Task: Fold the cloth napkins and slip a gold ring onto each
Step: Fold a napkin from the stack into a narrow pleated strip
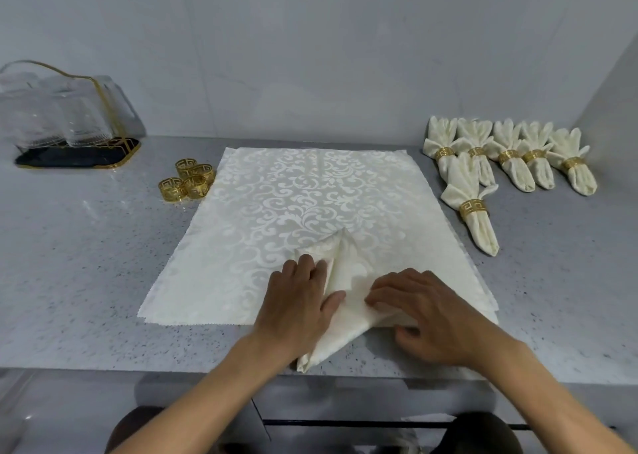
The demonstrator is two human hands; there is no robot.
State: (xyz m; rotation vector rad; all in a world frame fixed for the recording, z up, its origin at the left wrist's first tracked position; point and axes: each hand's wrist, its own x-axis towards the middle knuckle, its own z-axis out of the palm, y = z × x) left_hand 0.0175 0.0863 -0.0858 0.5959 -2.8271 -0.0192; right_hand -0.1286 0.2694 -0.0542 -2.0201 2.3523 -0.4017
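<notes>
Both hands reach forward, left hand [299,301] flat with fingers straight, right hand [426,312] apparently curled.

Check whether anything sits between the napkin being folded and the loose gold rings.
Nothing visible does. Between the napkin being folded and the loose gold rings lies only the flat patterned cloth and bare counter.

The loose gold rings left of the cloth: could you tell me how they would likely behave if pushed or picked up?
The loose gold rings look like rigid openwork metal, so probably stiff and fairly light. All four seem to stand on their flat edges, so a push would likely slide them across the smooth countertop; tipped onto its side, one might roll.
</notes>
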